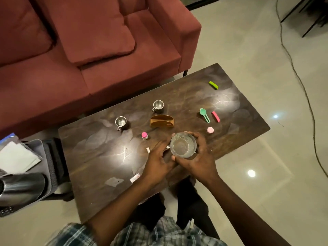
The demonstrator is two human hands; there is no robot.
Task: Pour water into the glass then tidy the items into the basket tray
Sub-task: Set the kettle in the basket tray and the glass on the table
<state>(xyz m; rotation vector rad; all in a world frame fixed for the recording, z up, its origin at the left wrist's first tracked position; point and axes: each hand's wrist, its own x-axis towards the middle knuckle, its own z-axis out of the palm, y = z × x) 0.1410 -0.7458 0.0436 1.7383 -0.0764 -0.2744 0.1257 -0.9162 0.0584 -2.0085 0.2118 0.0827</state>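
My right hand (pixel 198 157) curls round the glass (pixel 183 145) at centre frame; my left hand (pixel 158 160) rests beside it, fingers straight. Probably the pouring step: next I must fetch water, none visible.

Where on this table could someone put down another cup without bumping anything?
Biggest bare patch: the left end of the table, bordered by the nearer steel cup, pink-capped bottle and paper scraps. A smaller one lies between the green stick and green scoop. Crowded: the middle, around the wooden holder, glass, left hand and right hand.
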